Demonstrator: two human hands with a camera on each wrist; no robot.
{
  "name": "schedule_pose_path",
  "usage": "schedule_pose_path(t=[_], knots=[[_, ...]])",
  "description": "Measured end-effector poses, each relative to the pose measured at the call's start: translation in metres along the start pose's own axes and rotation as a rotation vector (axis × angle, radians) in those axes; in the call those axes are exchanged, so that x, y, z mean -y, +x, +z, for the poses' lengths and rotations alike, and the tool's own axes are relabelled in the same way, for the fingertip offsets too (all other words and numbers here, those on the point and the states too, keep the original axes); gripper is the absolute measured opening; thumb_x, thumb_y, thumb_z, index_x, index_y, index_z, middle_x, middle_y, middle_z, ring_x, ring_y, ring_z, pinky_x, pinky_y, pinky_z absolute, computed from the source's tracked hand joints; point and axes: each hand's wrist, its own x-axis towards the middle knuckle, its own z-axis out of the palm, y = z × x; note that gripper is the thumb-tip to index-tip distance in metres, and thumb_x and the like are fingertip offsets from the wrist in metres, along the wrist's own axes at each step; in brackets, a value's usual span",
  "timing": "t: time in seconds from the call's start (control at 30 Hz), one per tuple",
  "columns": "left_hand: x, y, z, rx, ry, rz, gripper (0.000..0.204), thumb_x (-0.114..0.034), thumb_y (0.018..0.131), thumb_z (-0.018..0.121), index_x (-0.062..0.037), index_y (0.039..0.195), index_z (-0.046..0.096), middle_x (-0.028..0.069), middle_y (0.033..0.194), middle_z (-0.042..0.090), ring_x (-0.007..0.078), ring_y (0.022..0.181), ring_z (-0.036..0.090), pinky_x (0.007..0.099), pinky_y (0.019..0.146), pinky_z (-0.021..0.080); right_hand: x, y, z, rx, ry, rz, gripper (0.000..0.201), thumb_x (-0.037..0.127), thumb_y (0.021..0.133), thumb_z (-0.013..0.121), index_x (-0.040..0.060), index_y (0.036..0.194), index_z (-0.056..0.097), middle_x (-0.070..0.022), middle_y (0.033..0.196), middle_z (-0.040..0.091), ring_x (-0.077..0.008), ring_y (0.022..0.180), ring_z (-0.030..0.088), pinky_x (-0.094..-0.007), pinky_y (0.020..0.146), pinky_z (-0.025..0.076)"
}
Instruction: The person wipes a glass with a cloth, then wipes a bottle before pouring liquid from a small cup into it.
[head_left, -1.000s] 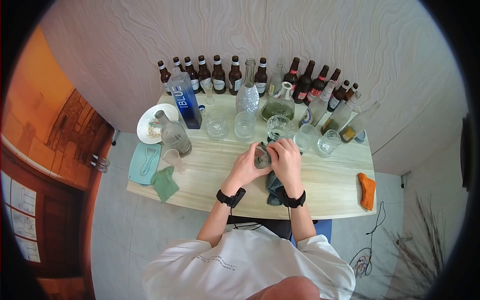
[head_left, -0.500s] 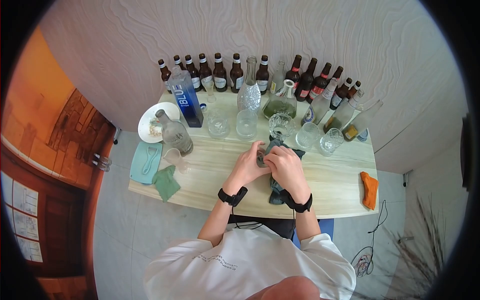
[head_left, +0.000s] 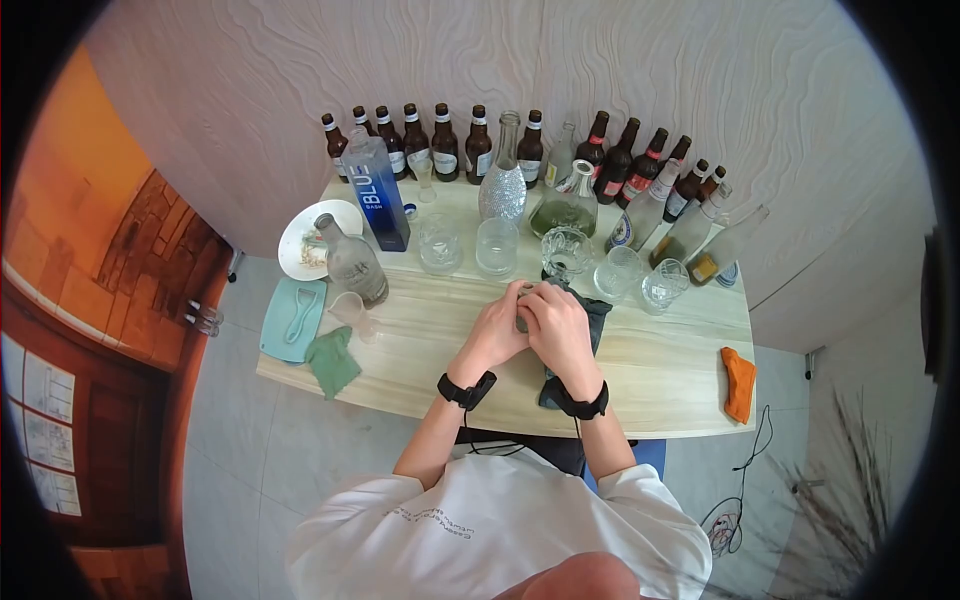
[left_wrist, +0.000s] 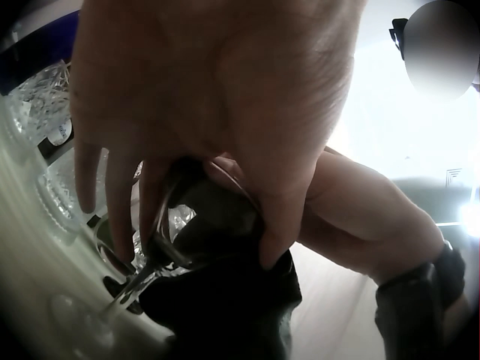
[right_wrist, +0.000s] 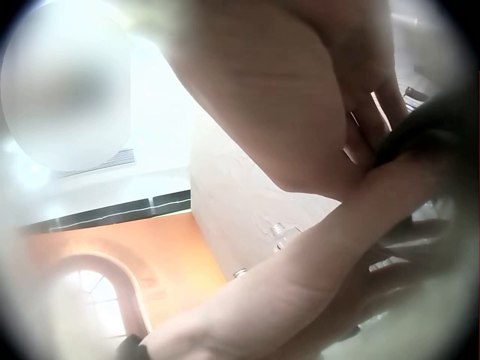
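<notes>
My left hand (head_left: 497,332) grips a stemmed glass (left_wrist: 210,221) by its bowl, fingers on one side and thumb on the other. In the left wrist view the glass is tilted, its stem and round foot pointing to the lower left. Close against it, my right hand (head_left: 560,328) holds a dark green cloth (head_left: 597,318) at the mouth of the bowl. Part of the cloth (left_wrist: 225,307) hangs below the bowl. From the head view, the hands hide most of the glass. The right fingertips are hidden behind the left hand and the cloth.
Several tumblers (head_left: 496,248) and a cut-glass bowl (head_left: 566,250) stand just beyond the hands, with bottles and a decanter (head_left: 563,215) behind. On the left are a grey bottle (head_left: 356,270), a tipped clear glass (head_left: 350,312), a green cloth (head_left: 332,362) and a peeler (head_left: 301,315). An orange cloth (head_left: 738,385) lies right.
The right hand has shifted over the glass's mouth, its fingers now covering more of it. The dark cloth has moved with it and spreads further right. The left hand keeps its grip.
</notes>
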Motion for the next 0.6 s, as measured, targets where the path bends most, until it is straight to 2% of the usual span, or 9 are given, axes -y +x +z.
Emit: schedule_pose_path(t=[0.13,0.33,0.43,0.57,0.6], knots=[[-0.003,-0.001,-0.002,0.033,0.008,-0.031,0.089,-0.018,0.08,0.092,-0.0099,0.152,0.041,0.0214,0.128,0.072,0.0392,0.118,0.072,0.0474,0.098,0.057,0.001,-0.013,-0.018,0.056,0.023,-0.022,0.004,0.006,0.087,0.075,0.0057,0.09,0.077,-0.0074,0.092,0.067,-0.0285,0.091,0.068,-0.0405,0.082,0.053],[0.001,0.0,0.002,0.005,0.045,0.01,0.093,-0.031,0.08,0.094,-0.0075,0.152,0.04,0.0199,0.127,0.072,0.0377,0.118,0.071,0.0464,0.098,0.057,-0.01,-0.02,-0.033,-0.013,-0.007,0.005,0.004,0.006,0.088,0.076,0.0059,0.092,0.077,-0.0074,0.091,0.067,-0.0301,0.086,0.068,-0.0414,0.08,0.053],[-0.001,0.0,0.003,-0.034,0.067,0.037,0.09,-0.033,0.08,0.093,-0.0024,0.148,0.043,0.0236,0.123,0.073,0.0426,0.111,0.073,0.0485,0.094,0.058,-0.015,-0.014,-0.023,-0.087,-0.025,0.079,0.003,0.006,0.09,0.076,0.0056,0.094,0.076,-0.0092,0.091,0.068,-0.0323,0.083,0.069,-0.042,0.076,0.054],[-0.003,-0.001,0.001,-0.039,0.025,0.04,0.088,-0.032,0.081,0.092,-0.0019,0.147,0.042,0.0248,0.124,0.073,0.0448,0.113,0.072,0.0493,0.094,0.058,-0.009,-0.001,-0.005,-0.175,0.036,0.228,0.004,0.006,0.092,0.075,0.005,0.096,0.076,-0.0112,0.091,0.068,-0.0352,0.079,0.068,-0.0421,0.072,0.055],[-0.001,-0.001,0.002,-0.031,0.037,0.039,0.087,-0.031,0.081,0.092,-0.0022,0.147,0.042,0.0252,0.124,0.073,0.0455,0.113,0.072,0.0496,0.093,0.058,-0.005,0.0,-0.002,-0.177,0.048,0.193,0.004,0.006,0.092,0.075,0.0048,0.096,0.076,-0.0109,0.091,0.068,-0.0349,0.079,0.068,-0.042,0.073,0.055]])
